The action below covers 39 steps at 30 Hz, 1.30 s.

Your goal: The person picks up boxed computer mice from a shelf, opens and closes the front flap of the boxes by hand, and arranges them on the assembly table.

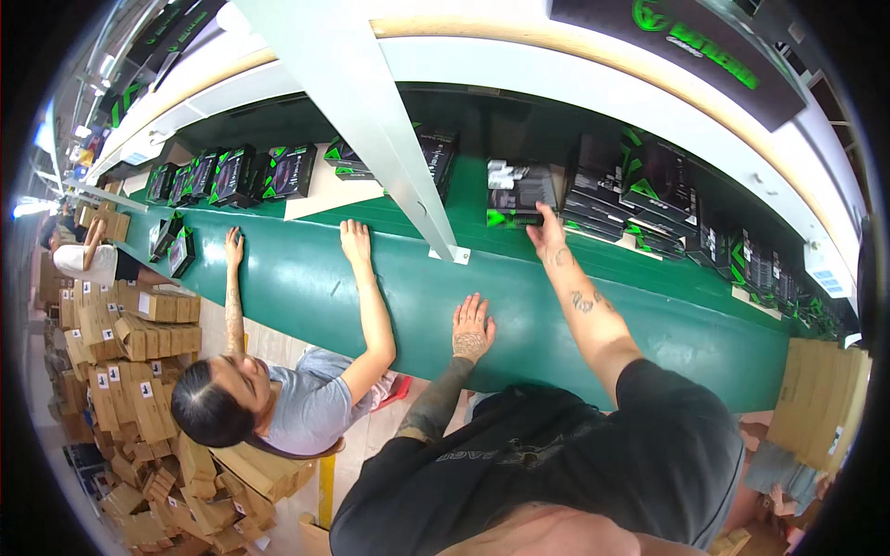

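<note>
My right hand (547, 225) reaches to the far side of the bench, with thumb and fingers closed on the near right corner of a black and green product box (512, 196). The box has pale labels or printing on its upper face and is slightly blurred. My left hand (473, 322) lies flat on the green bench top (538, 315), palm down and fingers stretched out, holding nothing. Just right of the held box stand stacks of similar black and green boxes (603, 199), nearest to my right hand.
A white metal post (399, 157) rises from the bench left of the held box. On my left a seated co-worker (297, 408) rests both hands on the bench. More black boxes (232, 176) line its far left. Brown cartons (130, 389) pile behind the co-worker; others (820, 398) stand at right.
</note>
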Each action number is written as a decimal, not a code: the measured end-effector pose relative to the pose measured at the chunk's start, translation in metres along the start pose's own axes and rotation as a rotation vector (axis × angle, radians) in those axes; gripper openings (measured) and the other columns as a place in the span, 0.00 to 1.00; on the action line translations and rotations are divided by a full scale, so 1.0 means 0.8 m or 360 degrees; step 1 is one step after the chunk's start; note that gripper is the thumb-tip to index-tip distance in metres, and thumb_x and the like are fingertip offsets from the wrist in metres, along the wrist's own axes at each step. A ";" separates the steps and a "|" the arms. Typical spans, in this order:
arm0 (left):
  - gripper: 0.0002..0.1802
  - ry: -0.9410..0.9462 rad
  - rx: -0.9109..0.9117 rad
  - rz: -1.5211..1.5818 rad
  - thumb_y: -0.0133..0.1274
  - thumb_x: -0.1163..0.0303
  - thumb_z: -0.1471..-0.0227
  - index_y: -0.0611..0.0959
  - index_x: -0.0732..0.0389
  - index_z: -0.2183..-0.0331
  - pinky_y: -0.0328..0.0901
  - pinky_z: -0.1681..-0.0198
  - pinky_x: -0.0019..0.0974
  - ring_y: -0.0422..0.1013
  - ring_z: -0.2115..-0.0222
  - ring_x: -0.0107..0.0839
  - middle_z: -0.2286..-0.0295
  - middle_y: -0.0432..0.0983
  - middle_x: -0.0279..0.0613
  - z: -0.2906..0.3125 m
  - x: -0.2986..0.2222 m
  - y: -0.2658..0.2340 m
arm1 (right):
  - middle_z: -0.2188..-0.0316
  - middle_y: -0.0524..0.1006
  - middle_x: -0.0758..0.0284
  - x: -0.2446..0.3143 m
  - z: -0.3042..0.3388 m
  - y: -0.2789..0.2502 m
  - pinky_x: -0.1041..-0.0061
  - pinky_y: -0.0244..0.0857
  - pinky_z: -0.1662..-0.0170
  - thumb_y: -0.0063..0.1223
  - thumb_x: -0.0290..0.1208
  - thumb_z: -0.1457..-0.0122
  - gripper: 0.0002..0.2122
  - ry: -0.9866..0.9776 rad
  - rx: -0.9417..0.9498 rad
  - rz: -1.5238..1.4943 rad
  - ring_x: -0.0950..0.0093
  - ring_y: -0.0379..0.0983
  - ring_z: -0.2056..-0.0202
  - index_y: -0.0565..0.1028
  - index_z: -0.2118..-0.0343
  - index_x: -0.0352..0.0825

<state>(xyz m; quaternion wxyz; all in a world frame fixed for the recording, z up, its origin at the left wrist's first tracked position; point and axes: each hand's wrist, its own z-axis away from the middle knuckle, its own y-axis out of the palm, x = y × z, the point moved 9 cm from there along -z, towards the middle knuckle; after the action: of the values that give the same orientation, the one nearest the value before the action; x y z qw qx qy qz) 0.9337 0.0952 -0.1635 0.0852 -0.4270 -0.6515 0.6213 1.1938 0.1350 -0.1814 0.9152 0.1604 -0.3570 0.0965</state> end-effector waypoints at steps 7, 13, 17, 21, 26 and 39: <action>0.34 -0.0926 0.0132 0.1943 0.52 0.60 0.52 0.58 0.61 0.47 0.53 0.48 0.41 0.58 0.50 0.39 0.51 0.60 0.48 0.013 0.011 -0.002 | 0.62 0.68 0.63 -0.045 0.194 -0.127 0.78 0.67 0.66 0.60 0.42 0.58 0.40 -0.0017 0.0272 0.0356 0.75 0.67 0.71 0.51 0.47 0.27; 0.35 -0.1505 0.0327 0.2691 0.58 0.69 0.59 0.62 0.62 0.50 0.57 0.51 0.38 0.63 0.55 0.35 0.58 0.67 0.44 0.093 -0.015 -0.020 | 0.60 0.69 0.62 -0.105 0.245 -0.196 0.77 0.66 0.62 0.56 0.47 0.53 0.36 0.0105 0.0768 0.0954 0.75 0.69 0.65 0.55 0.46 0.29; 0.23 -0.1382 -0.0283 0.2307 0.56 0.68 0.60 0.70 0.58 0.59 0.62 0.58 0.35 0.67 0.64 0.29 0.66 0.71 0.36 0.083 0.072 -0.119 | 0.63 0.73 0.65 -0.103 0.222 -0.219 0.76 0.62 0.55 0.51 0.50 0.50 0.28 -0.0216 0.0793 0.1481 0.73 0.69 0.59 0.66 0.52 0.34; 0.19 -0.1570 -0.0698 0.2539 0.55 0.64 0.58 0.72 0.61 0.62 0.60 0.58 0.36 0.66 0.64 0.31 0.67 0.70 0.35 0.068 0.163 -0.170 | 0.64 0.74 0.65 -0.062 0.230 -0.249 0.73 0.63 0.55 0.52 0.48 0.51 0.24 -0.0356 0.0623 0.1776 0.71 0.70 0.60 0.68 0.54 0.37; 0.23 -0.1102 -0.0909 0.2784 0.51 0.58 0.51 0.68 0.60 0.56 0.60 0.54 0.35 0.64 0.59 0.32 0.59 0.67 0.37 0.038 0.199 -0.188 | 0.64 0.74 0.66 -0.051 0.225 -0.272 0.73 0.64 0.55 0.52 0.45 0.51 0.22 -0.0379 0.0568 0.1941 0.70 0.71 0.61 0.70 0.56 0.38; 0.27 -0.0411 0.0545 0.1637 0.47 0.55 0.48 0.68 0.63 0.52 0.60 0.56 0.32 0.66 0.57 0.30 0.55 0.66 0.43 -0.168 -0.132 -0.009 | 0.71 0.70 0.75 0.234 0.088 -0.339 0.83 0.59 0.69 0.51 0.48 0.49 0.19 -0.0987 -0.0309 0.0412 0.83 0.63 0.71 0.71 0.60 0.38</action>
<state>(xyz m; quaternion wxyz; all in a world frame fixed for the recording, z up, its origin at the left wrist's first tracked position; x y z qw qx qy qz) 1.0821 0.1253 -0.0842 -0.2413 -0.5904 -0.2541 0.7271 1.3650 -0.1313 -0.0653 0.7543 0.0477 -0.6429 0.1241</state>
